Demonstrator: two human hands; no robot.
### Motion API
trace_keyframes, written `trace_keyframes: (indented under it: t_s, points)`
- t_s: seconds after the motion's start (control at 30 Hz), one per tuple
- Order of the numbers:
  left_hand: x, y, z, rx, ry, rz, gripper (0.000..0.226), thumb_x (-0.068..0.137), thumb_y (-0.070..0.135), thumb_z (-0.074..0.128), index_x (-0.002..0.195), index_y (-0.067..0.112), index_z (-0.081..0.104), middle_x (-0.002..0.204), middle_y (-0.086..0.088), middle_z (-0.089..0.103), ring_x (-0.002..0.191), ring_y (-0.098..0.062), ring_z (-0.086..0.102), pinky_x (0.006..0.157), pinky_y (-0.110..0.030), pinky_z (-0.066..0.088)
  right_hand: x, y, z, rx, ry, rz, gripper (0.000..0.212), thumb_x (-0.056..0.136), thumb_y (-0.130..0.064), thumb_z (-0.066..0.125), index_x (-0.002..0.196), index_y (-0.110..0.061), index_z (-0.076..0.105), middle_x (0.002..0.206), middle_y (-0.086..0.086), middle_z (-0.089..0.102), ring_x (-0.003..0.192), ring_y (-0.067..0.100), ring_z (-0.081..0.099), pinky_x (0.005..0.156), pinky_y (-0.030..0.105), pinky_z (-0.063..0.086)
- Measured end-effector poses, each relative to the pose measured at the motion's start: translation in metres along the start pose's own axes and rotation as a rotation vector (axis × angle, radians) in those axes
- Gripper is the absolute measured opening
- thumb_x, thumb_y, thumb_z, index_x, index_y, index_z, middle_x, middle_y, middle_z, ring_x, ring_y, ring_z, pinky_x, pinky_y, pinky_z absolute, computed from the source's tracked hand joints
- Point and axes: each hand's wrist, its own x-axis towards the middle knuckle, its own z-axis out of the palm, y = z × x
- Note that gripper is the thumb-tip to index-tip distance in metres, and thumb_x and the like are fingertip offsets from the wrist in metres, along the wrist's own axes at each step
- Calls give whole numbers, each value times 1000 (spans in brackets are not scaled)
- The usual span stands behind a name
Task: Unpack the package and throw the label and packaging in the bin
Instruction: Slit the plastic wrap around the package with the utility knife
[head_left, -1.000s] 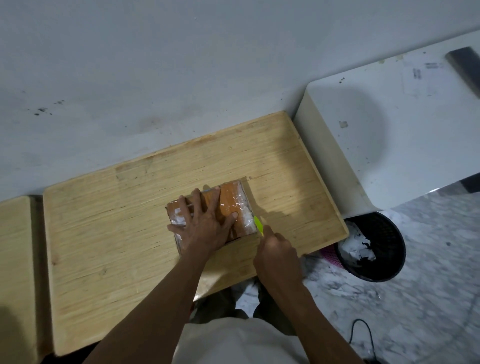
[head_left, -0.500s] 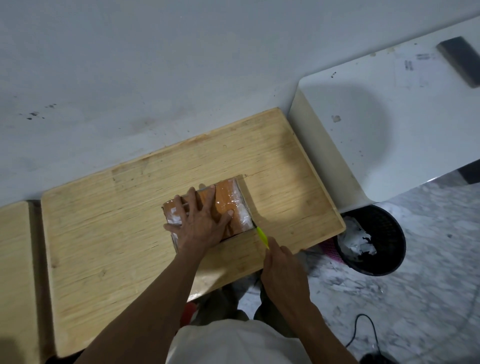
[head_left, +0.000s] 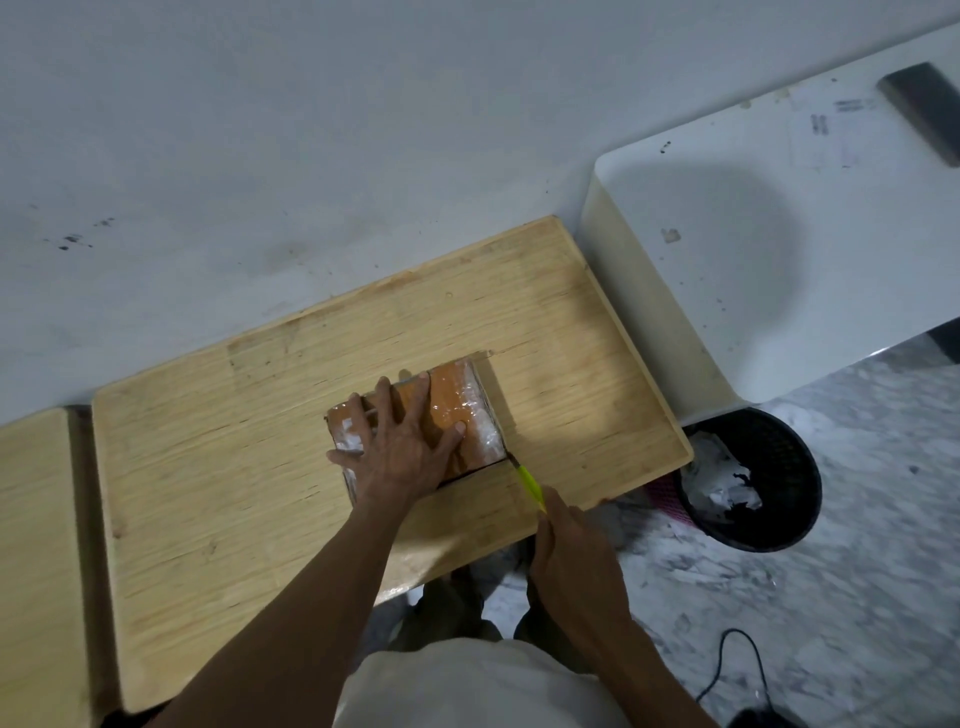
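Both hands work on the package, a small box wrapped in orange tape and clear film, which lies at the middle of the wooden worktop. For the right hand, at the lower centre of the frame, the grip is closed around a thin yellow-green cutter; its dark tip points to the upper left and touches the lower right corner of the package. The left hand lies flat and open on top of the package with the fingers spread, so it holds nothing but presses the box down.

The package lies up and to the left from the right hand, and its long axis runs from the lower left to the upper right of the frame. The left hand is the nearer one, because it is already on the box. I judge that the cut will go along an edge from this corner, so the blade should stay away from the left thumb, which is near it.

A black bin with white scraps inside stands on the floor at the right, just beyond the worktop's corner.
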Motion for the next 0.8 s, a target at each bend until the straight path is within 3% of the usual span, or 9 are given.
trace_keyframes:
  t_s: [0.2, 0.33, 0.47, 0.67, 0.8]
  points:
    - [0, 0, 1, -10, -1, -4, 80, 84, 84, 37, 150, 59, 1, 166, 9, -13, 151, -34, -22, 104, -85, 4, 7, 4, -5, 109, 26, 40, 31, 100, -21, 45, 128, -16, 58, 77, -9, 54, 68, 0, 53, 57, 9, 35]
    - [0, 1, 0, -11, 5, -9, 80, 84, 84, 38, 150, 59, 1, 166, 10, -12, 151, -34, -21, 104, -85, 6, 3, 8, -2, -26, 21, -63, 33, 100, -20, 43, 129, -14, 56, 74, -2, 57, 59, 8, 52, 51, 15, 38]
    - [-1, 1, 1, -5, 7, -11, 80, 84, 84, 37, 150, 59, 0, 166, 10, -13, 151, -34, -21, 104, -86, 6, -5, 7, 3, -104, 2, -88, 44, 91, -10, 59, 135, -9, 52, 74, 6, 61, 54, 12, 49, 46, 11, 24]
    - [1, 0, 4, 1, 16, -3, 80, 84, 84, 38, 149, 59, -2, 166, 10, -12, 151, -35, -21, 103, -86, 5, 4, 10, 16, -147, -34, -79, 56, 77, -1, 72, 131, -3, 55, 75, 8, 63, 52, 17, 56, 45, 20, 37]
    - [-1, -1, 7, 14, 16, 2, 81, 84, 82, 41, 150, 59, -1, 166, 10, -12, 151, -35, -20, 103, -86, 6, -2, 40, 28, -152, -63, -51, 54, 94, -13, 51, 146, -17, 37, 94, 8, 64, 69, 17, 60, 55, 22, 44]
